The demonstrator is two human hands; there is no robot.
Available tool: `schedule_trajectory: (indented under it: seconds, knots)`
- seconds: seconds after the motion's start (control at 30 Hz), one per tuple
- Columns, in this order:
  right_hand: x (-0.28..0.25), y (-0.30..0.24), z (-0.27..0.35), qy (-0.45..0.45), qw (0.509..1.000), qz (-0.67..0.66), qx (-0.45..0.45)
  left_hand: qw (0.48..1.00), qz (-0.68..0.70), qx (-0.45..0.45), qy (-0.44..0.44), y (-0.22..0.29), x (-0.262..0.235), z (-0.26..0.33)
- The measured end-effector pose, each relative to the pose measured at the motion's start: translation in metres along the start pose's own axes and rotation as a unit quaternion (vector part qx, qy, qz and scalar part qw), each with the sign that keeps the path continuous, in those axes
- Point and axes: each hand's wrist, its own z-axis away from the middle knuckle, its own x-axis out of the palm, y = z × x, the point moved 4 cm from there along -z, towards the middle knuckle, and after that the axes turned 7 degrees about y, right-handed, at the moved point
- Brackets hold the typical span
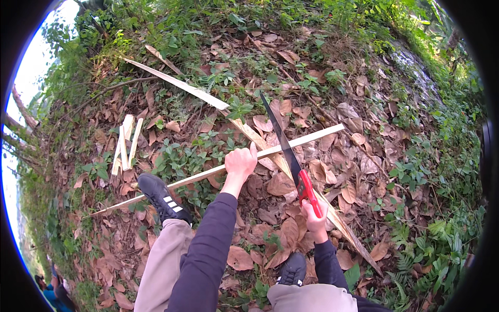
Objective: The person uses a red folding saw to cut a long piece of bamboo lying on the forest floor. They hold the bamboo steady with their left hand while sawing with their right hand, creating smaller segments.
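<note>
Head view: left hand (241, 162) is closed over a pale wooden strip (205, 174), which lies across a longer split timber (340, 222); right hand (315, 217) is wrapped around the red handle of a saw (292, 162). Blade crosses the strip right of the left hand; tooth contact cannot be confirmed. Step in hand judged as sawing; next stroke calls for a firm left hold and steady blade.

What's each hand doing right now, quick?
Left hand: closed on the long pale wooden strip.
Right hand: closed, holding the red-handled saw.
</note>
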Motion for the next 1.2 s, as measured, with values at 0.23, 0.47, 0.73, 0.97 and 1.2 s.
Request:
schedule_trajectory:
  seconds: [0.23, 0.47, 0.73, 0.97, 1.2]
  knots:
    - [0.014, -0.028, 0.01, 0.001, 0.989, 0.125, -0.081, 0.999, -0.022, -0.024, 0.023, 0.004, 0.003, 0.007]
    - [0.014, -0.028, 0.007, 0.015, 0.991, 0.115, -0.065, 0.997, -0.035, -0.011, 0.073, 0.001, 0.008, 0.012]
    - [0.012, -0.053, 0.025, 0.028, 0.985, 0.143, -0.087, 0.99, -0.005, 0.009, 0.141, -0.005, 0.02, 0.012]
    - [0.017, -0.042, 0.044, 0.028, 0.982, 0.171, -0.079, 0.986, -0.016, 0.029, 0.164, -0.009, 0.021, 0.015]
    - [0.024, -0.056, 0.012, 0.03, 0.981, 0.168, -0.088, 0.989, -0.016, 0.001, 0.147, -0.005, 0.016, 0.009]
